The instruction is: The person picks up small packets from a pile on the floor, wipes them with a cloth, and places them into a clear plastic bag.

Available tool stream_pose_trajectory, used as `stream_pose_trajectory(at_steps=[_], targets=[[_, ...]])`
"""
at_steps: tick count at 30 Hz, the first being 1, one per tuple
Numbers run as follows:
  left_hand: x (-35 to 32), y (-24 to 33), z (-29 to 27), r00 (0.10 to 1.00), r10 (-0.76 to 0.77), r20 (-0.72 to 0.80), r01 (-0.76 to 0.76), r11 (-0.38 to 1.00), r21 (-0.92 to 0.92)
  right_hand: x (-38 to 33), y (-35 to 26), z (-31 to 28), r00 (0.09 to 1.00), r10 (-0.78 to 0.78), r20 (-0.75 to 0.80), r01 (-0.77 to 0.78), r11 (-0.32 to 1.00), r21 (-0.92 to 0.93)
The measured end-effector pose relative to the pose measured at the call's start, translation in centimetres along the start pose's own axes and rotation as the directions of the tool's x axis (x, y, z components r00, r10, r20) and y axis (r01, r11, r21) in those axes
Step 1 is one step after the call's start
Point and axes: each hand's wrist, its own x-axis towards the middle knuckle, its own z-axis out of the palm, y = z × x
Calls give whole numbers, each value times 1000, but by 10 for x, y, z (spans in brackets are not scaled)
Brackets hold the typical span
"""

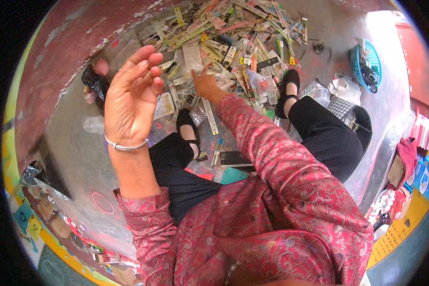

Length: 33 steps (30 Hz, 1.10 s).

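Observation:
My left hand (pixel 131 97) is raised close to the camera on the left, a silver bangle on its wrist. Its fingers are half curled and apart, and nothing shows in them. Farther off, my right hand (pixel 209 86) reaches down to a heap of long, thin plastic packets (pixel 233 33) on the floor. Two of its fingers are spread toward the lower end of a pale, see-through plastic packet (pixel 192 56). A fingertip seems to touch that packet's edge. Behind the hand, more packets and strips lie jumbled.
My feet in black shoes (pixel 291 78) stand on either side of the heap's near edge. A blue plastic basket (pixel 377 66) with dark items is at the far right. White plastic bags (pixel 345 89) lie nearby. Boxes and goods (pixel 422 174) line the right side.

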Motion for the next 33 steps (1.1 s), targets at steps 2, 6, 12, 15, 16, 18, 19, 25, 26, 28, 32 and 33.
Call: stream_pose_trajectory(at_steps=[2, 6, 12, 15, 16, 18, 19, 25, 26, 28, 32, 33], targets=[[3, -4, 3, 1000, -16, 7, 15, 1000, 18, -4, -9, 3, 992, -95, 81, 90, 994, 64], [6, -6, 3, 999, -30, 41, 29, 999, 21, -3, -4, -11, 982, -127, 141, 83, 956, 281], [4, -5, -1, 999, -4, 38, 4, 1000, -23, 8, 65, -65, 957, 56, -284, -41, 997, 61], [6, -7, 6, 999, -18, 43, 18, 1000, -10, 16, 113, -44, 977, -50, -207, -14, 954, -299], [6, -5, 2, 998, -22, 52, 23, 1000, -19, 9, 120, -40, 983, -32, -182, -26, 950, -311], [4, -5, -3, 998, -27, 60, 29, 999, -25, -10, 123, -32, 991, 10, -136, -55, 943, -328], [4, -4, -3, 998, -24, 65, 25, 999, -23, -23, 123, -32, 992, 36, -121, -74, 940, -334], [2, -4, 2, 997, -11, 82, 9, 1000, 15, -60, 152, -8, 982, 40, -187, -130, 859, -496], [1, -4, 2, 996, -7, 90, 6, 1000, 16, -60, 156, -12, 963, -1, -270, -133, 868, -478], [-3, -3, -1, 996, -2, 85, 1, 1000, 10, -55, 150, -33, 928, -36, -370, -137, 893, -429], [-9, -1, -3, 997, 11, 80, -11, 1000, -6, -35, 94, -109, 971, 103, -216, -144, 972, -184], [-10, -1, -4, 997, 11, 76, -11, 1000, -4, -25, 83, -108, 970, 70, -234, -110, 980, -165]])
